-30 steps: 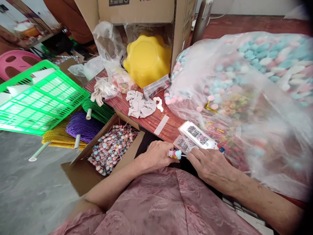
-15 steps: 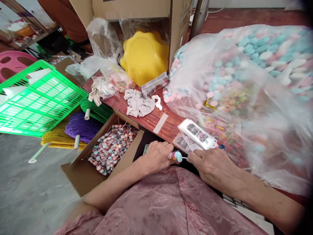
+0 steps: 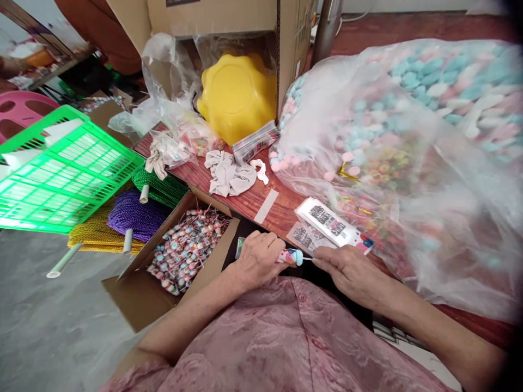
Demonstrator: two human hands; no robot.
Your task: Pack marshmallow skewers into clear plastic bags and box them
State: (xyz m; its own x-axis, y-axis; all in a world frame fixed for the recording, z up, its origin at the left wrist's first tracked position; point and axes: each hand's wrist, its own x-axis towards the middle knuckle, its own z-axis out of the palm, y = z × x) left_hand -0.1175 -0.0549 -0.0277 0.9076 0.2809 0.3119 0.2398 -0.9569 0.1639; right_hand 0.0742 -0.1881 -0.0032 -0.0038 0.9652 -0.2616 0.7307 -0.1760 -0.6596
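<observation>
In front of my body, a lollipop (image 3: 299, 257) with a pale blue head lies level between my hands. My right hand (image 3: 347, 272) pinches its white stick. My left hand (image 3: 259, 258) is closed around a small printed plastic wrapper (image 3: 286, 256), which sits about the candy's left part. How far the wrapper covers the candy is hidden by my fingers. Just beyond my right hand, a stack of printed white wrappers (image 3: 327, 220) lies on the table edge, with loose flat ones (image 3: 304, 237) beside it. Left of my left hand, a cardboard box (image 3: 212, 258) holds many lollipops (image 3: 188, 245).
A large clear bag of pink, blue and white candies (image 3: 379, 114) covers the table's right side. A yellow scalloped tub (image 3: 237, 95), crumpled grey cloth (image 3: 231, 174) and a carton (image 3: 292, 49) stand behind. At left are a green basket (image 3: 81, 169) and coloured twist-tie bundles (image 3: 133, 212).
The wrapper now shows farther along the candy, with more of its print beside the blue head. My hands stay nearly in place; the view has shifted slightly.
</observation>
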